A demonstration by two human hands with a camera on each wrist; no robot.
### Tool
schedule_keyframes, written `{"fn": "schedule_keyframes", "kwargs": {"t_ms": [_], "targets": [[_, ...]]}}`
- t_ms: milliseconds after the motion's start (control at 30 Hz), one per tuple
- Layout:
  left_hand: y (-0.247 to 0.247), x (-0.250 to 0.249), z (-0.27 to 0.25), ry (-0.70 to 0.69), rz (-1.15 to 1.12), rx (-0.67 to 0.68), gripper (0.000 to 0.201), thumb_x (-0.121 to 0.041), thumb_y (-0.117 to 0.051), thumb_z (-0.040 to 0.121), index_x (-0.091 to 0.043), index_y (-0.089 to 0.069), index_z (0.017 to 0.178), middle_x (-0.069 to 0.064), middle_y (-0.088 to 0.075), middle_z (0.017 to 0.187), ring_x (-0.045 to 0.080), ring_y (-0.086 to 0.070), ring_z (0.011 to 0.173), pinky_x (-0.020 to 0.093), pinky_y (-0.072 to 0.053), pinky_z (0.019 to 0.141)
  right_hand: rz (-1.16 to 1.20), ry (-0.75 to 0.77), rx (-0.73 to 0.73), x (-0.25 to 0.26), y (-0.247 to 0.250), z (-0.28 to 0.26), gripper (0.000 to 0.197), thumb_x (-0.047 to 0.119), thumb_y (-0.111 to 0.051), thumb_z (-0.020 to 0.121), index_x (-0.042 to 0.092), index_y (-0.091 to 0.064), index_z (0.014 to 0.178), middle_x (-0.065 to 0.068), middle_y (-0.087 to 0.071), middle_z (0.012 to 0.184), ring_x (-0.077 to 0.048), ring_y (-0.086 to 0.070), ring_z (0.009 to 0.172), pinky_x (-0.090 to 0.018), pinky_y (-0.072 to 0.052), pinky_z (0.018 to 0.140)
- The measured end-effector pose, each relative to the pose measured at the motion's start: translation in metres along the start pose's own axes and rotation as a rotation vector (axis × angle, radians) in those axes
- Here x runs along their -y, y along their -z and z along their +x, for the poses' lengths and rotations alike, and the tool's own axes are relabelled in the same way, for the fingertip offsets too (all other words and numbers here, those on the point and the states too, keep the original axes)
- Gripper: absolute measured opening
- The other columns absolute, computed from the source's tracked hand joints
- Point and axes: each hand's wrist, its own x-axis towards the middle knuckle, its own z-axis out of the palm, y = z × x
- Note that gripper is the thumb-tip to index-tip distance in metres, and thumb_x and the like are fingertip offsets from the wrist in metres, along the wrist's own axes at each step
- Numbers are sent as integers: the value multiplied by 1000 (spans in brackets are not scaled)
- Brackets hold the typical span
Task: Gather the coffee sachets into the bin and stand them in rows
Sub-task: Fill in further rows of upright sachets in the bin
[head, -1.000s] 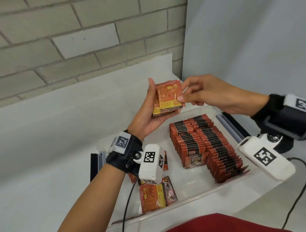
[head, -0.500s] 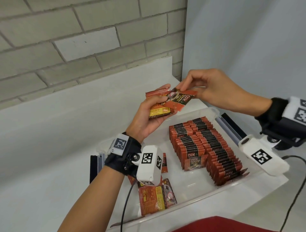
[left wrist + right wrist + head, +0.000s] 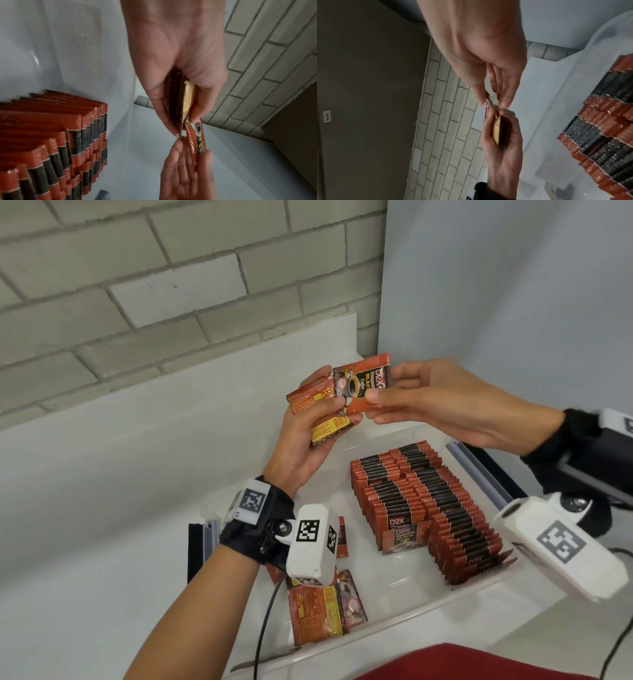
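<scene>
My left hand [image 3: 308, 436] is raised over the clear bin [image 3: 394, 621] and grips a small stack of red coffee sachets [image 3: 318, 409], seen edge-on as the stack of sachets [image 3: 180, 102] in the left wrist view. My right hand [image 3: 414, 402] pinches one sachet [image 3: 363, 385] by its right end, printed face up, its left end still touching the stack. The pinched sachet [image 3: 490, 106] shows edge-on between thumb and fingers. In the bin, rows of sachets [image 3: 424, 508] stand upright on the right side.
Loose sachets [image 3: 322, 611] lie flat at the bin's near left corner, and one sachet [image 3: 400, 539] leans against the front of the rows. A brick wall [image 3: 137, 285] rises behind the white table [image 3: 102, 474]. A red cloth [image 3: 462, 662] lies at the near edge.
The right hand has drawn one sachet off the stack and turned it face up, moving it right. The left hand has tilted the stack flatter and lowered slightly.
</scene>
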Motion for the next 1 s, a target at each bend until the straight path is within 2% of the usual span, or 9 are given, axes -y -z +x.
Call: {"fn": "schedule_keyframes", "kwargs": {"t_ms": [200,300,367,500,633,733,833,900,1000], "targets": [[2,0,1,18,24,-22,40,5,-58,85,-18,-59,117,9,-69,110,22,-68,91,29,-57,69,-30,-48,-52,-9,10,6,34,13,-72,78,-3,-65,106,-11,-74,85,-17,-72,75,-23,-59,72],[4,1,4,26,2,-33,37,1,-58,86,-19,-58,117,8,-68,103,21,-67,89,33,-55,78,-92,-41,-34,-10,15,-1,28,16,-73,76,3,-68,101,-8,-75,83,-14,-71,71,-18,-58,65],[7,0,5,18,-54,-70,36,1,-57,86,-18,-58,117,6,-66,93,18,-65,80,33,-53,79,-239,-46,71,-10,17,-13,18,17,-74,77,11,-70,94,-4,-74,78,-9,-69,67,-15,-54,61],[9,-1,6,13,-101,-89,34,4,-54,87,-16,-58,114,6,-62,85,17,-60,68,31,-54,70,-794,-4,452,-29,9,-40,5,30,-76,78,30,-71,76,15,-71,73,3,-63,70,-8,-45,66],[8,-1,4,24,-80,-80,33,4,-53,88,-15,-59,114,7,-63,87,17,-62,70,31,-54,72,-1086,29,679,-54,-5,-56,7,32,-72,83,26,-73,83,23,-62,67,9,-59,72,-4,-39,65],[9,-1,4,28,-66,-81,33,4,-53,89,-15,-58,116,6,-64,88,17,-62,71,31,-54,73,-1315,130,700,-67,-12,-63,16,34,-65,88,19,-70,83,14,-59,80,-4,-55,82,-12,-38,61],[7,0,3,32,-55,-77,33,5,-52,90,-14,-57,117,7,-63,87,17,-63,70,31,-54,73,-1490,177,653,-68,-21,-64,15,30,-58,93,18,-66,96,4,-55,96,-10,-50,84,-19,-39,65],[6,-1,3,36,-61,-76,33,5,-52,90,-14,-57,117,7,-62,87,17,-63,69,31,-54,72,-1591,209,586,-63,-24,-61,15,27,-55,94,16,-64,100,2,-48,91,-15,-47,80,-26,-40,66],[5,-1,2,43,-72,-72,33,6,-53,89,-13,-58,116,7,-62,86,17,-62,68,31,-54,71,-1677,259,486,-58,-23,-53,8,20,-55,92,17,-62,89,1,-46,85,-17,-47,77,-28,-41,60]]}}
